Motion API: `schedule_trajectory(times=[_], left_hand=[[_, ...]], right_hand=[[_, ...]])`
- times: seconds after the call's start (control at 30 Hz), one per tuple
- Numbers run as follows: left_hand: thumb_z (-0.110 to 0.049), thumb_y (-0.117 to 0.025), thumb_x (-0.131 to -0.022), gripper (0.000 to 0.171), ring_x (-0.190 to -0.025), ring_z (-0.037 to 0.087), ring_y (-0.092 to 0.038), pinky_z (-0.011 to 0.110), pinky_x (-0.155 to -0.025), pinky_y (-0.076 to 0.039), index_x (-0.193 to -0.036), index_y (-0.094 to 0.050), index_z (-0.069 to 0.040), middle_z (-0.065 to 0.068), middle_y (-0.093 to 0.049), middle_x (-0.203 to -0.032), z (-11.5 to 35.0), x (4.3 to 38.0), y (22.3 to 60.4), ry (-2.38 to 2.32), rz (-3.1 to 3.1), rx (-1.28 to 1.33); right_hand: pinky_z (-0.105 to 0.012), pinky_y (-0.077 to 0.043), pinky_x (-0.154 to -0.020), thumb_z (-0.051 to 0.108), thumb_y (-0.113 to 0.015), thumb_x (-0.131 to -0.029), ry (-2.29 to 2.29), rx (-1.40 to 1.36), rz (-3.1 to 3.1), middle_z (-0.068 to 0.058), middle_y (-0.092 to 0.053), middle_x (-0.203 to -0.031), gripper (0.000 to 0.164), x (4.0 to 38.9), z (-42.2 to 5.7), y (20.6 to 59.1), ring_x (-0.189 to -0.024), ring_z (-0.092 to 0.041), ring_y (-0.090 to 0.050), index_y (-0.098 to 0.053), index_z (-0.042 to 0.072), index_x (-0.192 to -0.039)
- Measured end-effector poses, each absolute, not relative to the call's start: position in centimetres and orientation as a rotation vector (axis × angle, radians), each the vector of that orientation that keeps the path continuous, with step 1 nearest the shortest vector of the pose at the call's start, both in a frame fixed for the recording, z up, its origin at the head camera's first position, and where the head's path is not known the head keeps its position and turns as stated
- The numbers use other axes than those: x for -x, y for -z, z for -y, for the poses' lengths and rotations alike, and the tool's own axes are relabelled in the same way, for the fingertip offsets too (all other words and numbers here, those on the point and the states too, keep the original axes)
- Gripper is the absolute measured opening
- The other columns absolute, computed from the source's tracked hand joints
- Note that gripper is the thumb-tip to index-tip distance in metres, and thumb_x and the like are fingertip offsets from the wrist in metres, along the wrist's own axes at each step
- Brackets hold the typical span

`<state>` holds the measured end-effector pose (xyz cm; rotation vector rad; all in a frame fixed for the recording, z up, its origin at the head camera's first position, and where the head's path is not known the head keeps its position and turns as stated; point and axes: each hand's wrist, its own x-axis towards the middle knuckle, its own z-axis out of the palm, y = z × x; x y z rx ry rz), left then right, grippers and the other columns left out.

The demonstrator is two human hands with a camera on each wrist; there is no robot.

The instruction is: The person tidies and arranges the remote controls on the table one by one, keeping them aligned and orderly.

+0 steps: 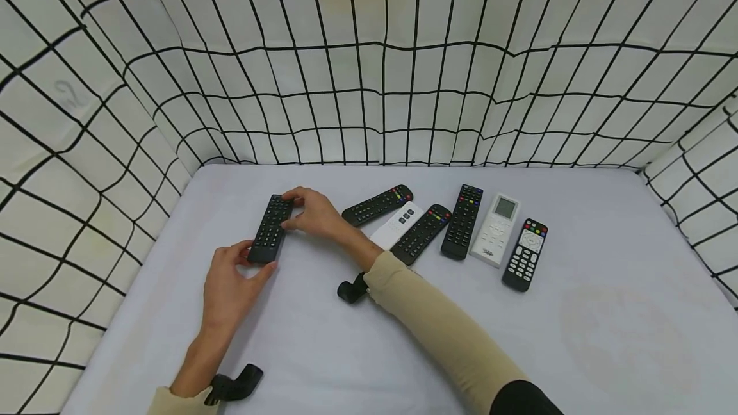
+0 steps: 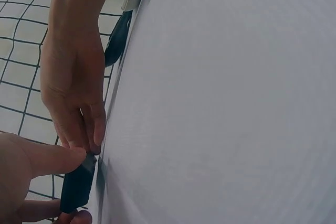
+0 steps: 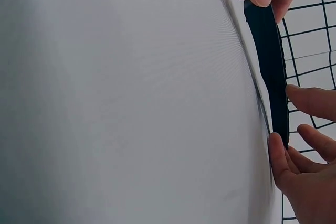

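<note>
A black remote control [image 1: 268, 230] is tilted slightly at the left of the white table, its rows of buttons facing up. My left hand [image 1: 230, 287] holds its near end, thumb on the right side and fingers on the left. My right hand [image 1: 317, 213] pinches the far end with its thumb and fingers. In the left wrist view, the left thumb lies across the end of the black remote [image 2: 79, 187]. The right wrist view shows the remote's edge [image 3: 268, 56] between both hands, close over the cloth.
Right of my hands lie several other remotes: a black one [image 1: 377, 205], a white one [image 1: 396, 223] partly behind the right forearm, more black ones, and a white one with a screen [image 1: 496, 229]. A white-and-black netted wall [image 1: 369, 69] encloses the table [image 1: 605, 242].
</note>
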<state>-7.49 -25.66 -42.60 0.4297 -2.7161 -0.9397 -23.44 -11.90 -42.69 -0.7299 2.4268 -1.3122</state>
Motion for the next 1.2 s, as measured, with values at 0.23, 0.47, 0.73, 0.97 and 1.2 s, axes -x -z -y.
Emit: schedule_trajectory(times=[0.23, 0.47, 0.73, 0.97, 1.2], left_hand=[[-0.019, -0.081, -0.090, 0.062, -0.108, 0.042, -0.059, 0.042, -0.079, -0.044, -0.139, -0.056, 0.008, 0.028, -0.055, -0.123, 26.2, 6.9, 42.8, 0.918, 2.750, -0.483], [-0.017, -0.080, -0.090, 0.061, -0.108, 0.043, -0.058, 0.041, -0.078, -0.041, -0.140, -0.056, 0.009, 0.029, -0.055, -0.122, 26.7, 7.3, 42.8, 0.925, 2.761, -0.471], [-0.018, -0.080, -0.091, 0.062, -0.111, 0.043, -0.058, 0.046, -0.084, -0.043, -0.141, -0.054, 0.009, 0.029, -0.053, -0.125, 26.2, 7.7, 43.2, 0.953, 2.785, -0.481], [-0.020, -0.079, -0.091, 0.064, -0.109, 0.042, -0.057, 0.044, -0.082, -0.043, -0.142, -0.052, 0.009, 0.029, -0.053, -0.124, 26.2, 7.5, 43.2, 0.937, 2.802, -0.496], [-0.024, -0.078, -0.091, 0.066, -0.112, 0.042, -0.058, 0.045, -0.083, -0.046, -0.143, -0.052, 0.007, 0.029, -0.053, -0.126, 26.0, 7.5, 43.0, 0.912, 2.801, -0.507]], right_hand=[[-0.023, -0.048, -0.104, 0.014, -0.085, -0.087, 1.277, 0.787, -2.430, -0.009, -0.065, -0.143, 0.060, 23.2, 12.8, 43.0, -0.132, -0.022, -0.062, -0.062, 0.012, -0.142], [-0.019, -0.048, -0.094, 0.014, -0.085, -0.087, 1.258, 0.781, -2.444, -0.012, -0.063, -0.141, 0.062, 23.4, 13.2, 42.8, -0.126, -0.021, -0.061, -0.061, 0.012, -0.143], [-0.014, -0.049, -0.088, 0.011, -0.085, -0.087, 1.277, 0.758, -2.404, -0.013, -0.060, -0.146, 0.069, 23.7, 12.2, 42.9, -0.124, -0.020, -0.063, -0.055, 0.010, -0.149], [-0.014, -0.052, -0.086, 0.011, -0.084, -0.088, 1.295, 0.766, -2.359, -0.016, -0.059, -0.148, 0.073, 23.5, 12.1, 42.9, -0.112, -0.021, -0.069, -0.051, 0.009, -0.152], [-0.028, -0.049, -0.109, 0.018, -0.082, -0.091, 1.239, 0.735, -2.399, -0.012, -0.056, -0.154, 0.072, 23.3, 11.5, 42.1, -0.138, -0.024, -0.058, -0.048, 0.012, -0.155]])
